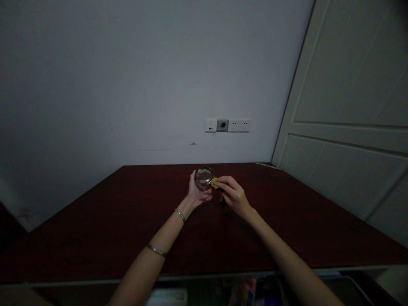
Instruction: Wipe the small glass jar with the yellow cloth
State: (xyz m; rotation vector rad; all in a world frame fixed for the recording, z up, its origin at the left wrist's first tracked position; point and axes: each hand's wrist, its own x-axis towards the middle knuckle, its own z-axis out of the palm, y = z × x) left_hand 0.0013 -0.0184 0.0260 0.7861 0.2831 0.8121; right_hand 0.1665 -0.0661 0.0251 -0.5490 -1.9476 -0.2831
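Observation:
My left hand (198,193) is wrapped round a clear, round glass bowl (204,177), held tilted above the dark red tabletop with its open mouth facing me. Two metal bangles circle the left forearm. My right hand (234,194) closes on a small yellow-and-black thing (214,183), whose kind I cannot make out. Its rounded yellow end is at the bowl's right rim; whether they touch is hard to tell. More of its black and yellow body shows below the right fingers, and the rest is hidden in the palm.
The dark red tabletop (153,221) runs back to a pale wall with a row of sockets (228,125). A white panelled door (347,106) stands along the right side. Below the front edge, a shelf holds a white box (168,296) and colourful packets (244,292).

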